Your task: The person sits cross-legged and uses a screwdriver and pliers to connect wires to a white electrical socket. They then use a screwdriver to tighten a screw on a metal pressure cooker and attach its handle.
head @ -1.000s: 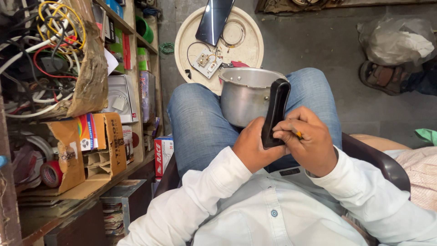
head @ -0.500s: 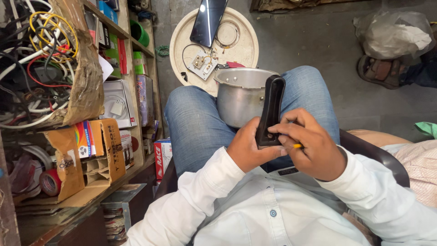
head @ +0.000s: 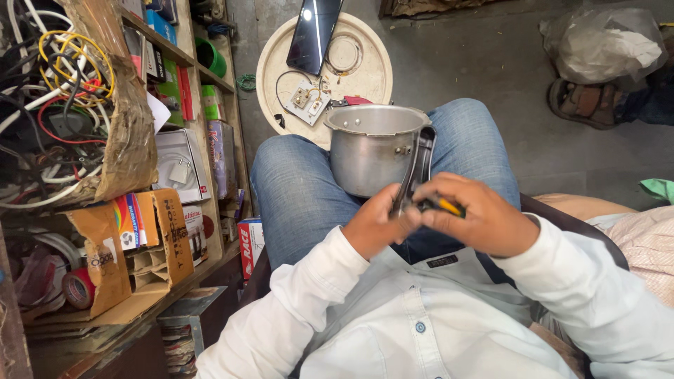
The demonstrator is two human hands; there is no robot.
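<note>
Head view looks down on a seated person in a pale shirt and blue jeans, with a metal pressure cooker pot [head: 372,147] resting on the lap between the thighs, its open mouth up. The pot's long black handle [head: 415,168] runs from the rim's right side back toward the person's chest. The left hand [head: 379,228] is curled shut around the near end of that handle, fingers wrapped under it. The right hand [head: 484,217] lies just beside and touching the left, its fingers pinched closed on a small tool with a yellow-and-black grip [head: 442,205], the tip meeting the handle's near end; what kind of tool it is cannot be told.

On the floor beyond the knees sits a round cream tray [head: 281,70] carrying a dark flat panel [head: 314,31] leaning at its far edge, a small circuit board with wires [head: 307,102] near its middle, and a coil of wire [head: 347,52]. At the left stands a shelf [head: 203,74] with boxes and a carton of tangled cables [head: 56,91]. At the far right corner of the floor lies a crumpled plastic bag [head: 604,42], with another person's sandalled foot [head: 583,102] just below it.
</note>
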